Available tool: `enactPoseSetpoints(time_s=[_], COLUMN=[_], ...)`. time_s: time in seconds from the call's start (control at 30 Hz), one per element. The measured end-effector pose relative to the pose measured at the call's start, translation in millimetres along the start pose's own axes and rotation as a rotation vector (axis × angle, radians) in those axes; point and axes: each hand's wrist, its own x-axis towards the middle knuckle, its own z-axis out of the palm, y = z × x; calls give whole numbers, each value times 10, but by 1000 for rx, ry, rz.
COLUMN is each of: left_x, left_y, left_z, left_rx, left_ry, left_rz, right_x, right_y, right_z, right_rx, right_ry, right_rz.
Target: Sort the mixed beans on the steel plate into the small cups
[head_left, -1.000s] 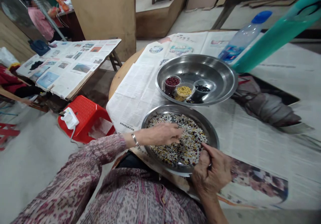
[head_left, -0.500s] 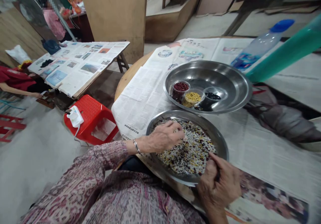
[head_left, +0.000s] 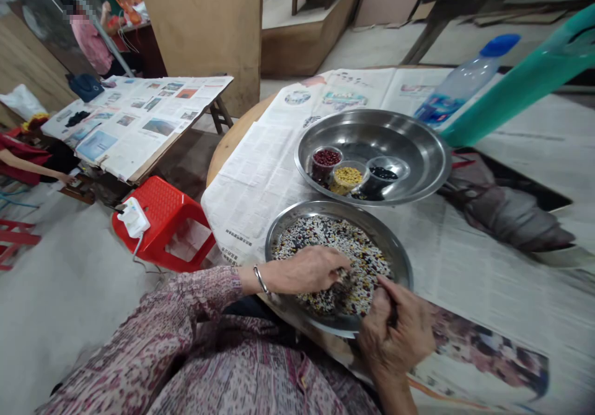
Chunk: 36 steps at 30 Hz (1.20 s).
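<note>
Our left hand [head_left: 309,269] is at the rice-and-bean mix [head_left: 365,257]!
Light, slippery-looking grains beneath that curled grip, best cupped; right hand [head_left: 397,328] by the steel basin's [head_left: 401,260] edge. Either grasping any? We can't tell.

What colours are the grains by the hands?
White, black, yellow and dark red grains, best seen in the head view.

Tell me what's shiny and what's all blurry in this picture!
Head view: bright glints shine inside the big steel basin; head view: the grains beside the left hand's fingertips look smeared, probably from moving.
</note>
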Motion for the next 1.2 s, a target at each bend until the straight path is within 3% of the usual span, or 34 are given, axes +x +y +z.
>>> enactPoseSetpoints(time_s=[0.1,0.17,0.3,0.43,0.6,0.83,0.93,1.03,1.13,1.2], left_x=[50,68,73,39,-171,-518,-450,-235,-15,56], left_y=[96,130,65,-138,-298,-46,38,57,33,-2], left_z=[-22,-64,-174,-296,-384,-325,-220,-137,-129,-152], left_rx=[125,251,372,283,227,77,66,175,302,319], left_ry=[-82,-87,-19,-131,-105,-167,-195,-126,23,53], left_rz=[278,325,120,-75,-226,-81,91,193,51,-74], right_x=[-4,-4,2,14,20,-5,2,14,28,36], right_y=[2,2,-3,-19,-33,-11,-23,-37,-39,-36], right_z=[-3,-6,-5,-3,-5,3,2,6,9,9], right_rx=[5,6,16,13,32,20,12,2,0,3], right_ry=[3,3,3,-6,5,0,-1,7,11,1], right_rz=[-1,2,9,41,22,25,26,18,5,0])
